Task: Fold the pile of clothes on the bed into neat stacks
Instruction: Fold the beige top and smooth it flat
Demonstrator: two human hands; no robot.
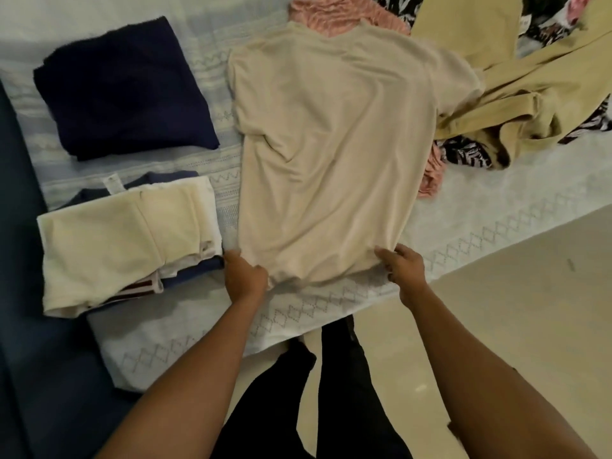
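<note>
Fingers (388,261) of my left hand (245,276) and right hand (402,266) are curled, each pinching a hem corner of the beige T-shirt (331,154), which lies spread on the bed (480,226). Both hands reach forward, palms down. Step assessed: smoothing before folding. Next: turn the sides inward, then move it to the folded stack (126,240).

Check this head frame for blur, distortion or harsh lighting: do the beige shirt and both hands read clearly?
Head view: mildly soft all over, but the beige shirt and its creases read fine; left hand and right hand, pinching its hem, are distinct; wide-angle stretch grows toward the corners; lighting dim and even, no glare.
</note>
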